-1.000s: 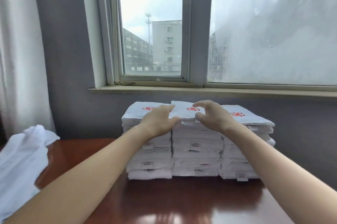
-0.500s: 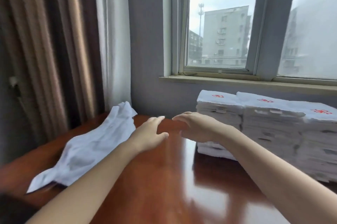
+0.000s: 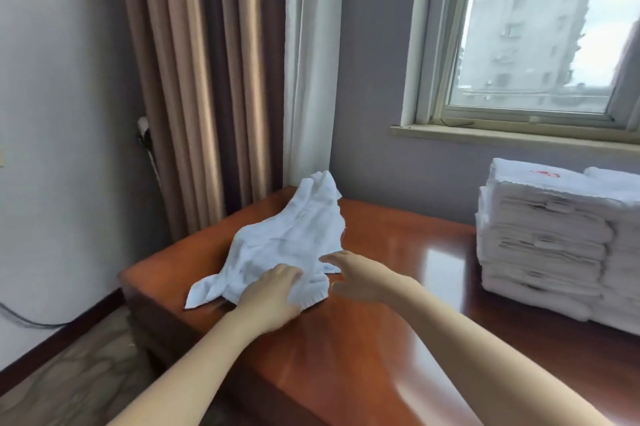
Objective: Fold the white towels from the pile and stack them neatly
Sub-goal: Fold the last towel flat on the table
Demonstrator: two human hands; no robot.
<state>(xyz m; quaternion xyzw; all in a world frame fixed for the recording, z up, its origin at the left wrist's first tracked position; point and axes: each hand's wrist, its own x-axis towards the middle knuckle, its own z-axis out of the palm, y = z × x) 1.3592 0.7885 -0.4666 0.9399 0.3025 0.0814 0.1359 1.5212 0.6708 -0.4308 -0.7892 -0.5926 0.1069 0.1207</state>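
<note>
A crumpled white towel point(image 3: 291, 245) lies loose on the left end of the red-brown table point(image 3: 381, 339). My left hand point(image 3: 273, 290) rests on the towel's near edge, and its fingertips are hard to make out against the cloth. Beside it, my right hand point(image 3: 356, 275) has its fingers stretched out and reaches the towel's right near corner. It holds nothing. Stacks of folded white towels point(image 3: 547, 245) with red logos on top stand at the table's right side, under the window.
Brown and white curtains point(image 3: 221, 79) hang behind the table's left corner. The window sill point(image 3: 502, 134) runs above the stacks. The table's left edge drops to the floor point(image 3: 69, 384), where a cable trails along the wall.
My view has swung left from the folded stacks to the loose towel. Both hands left the top of the stacks and travelled left across the table to the towel's near edge.
</note>
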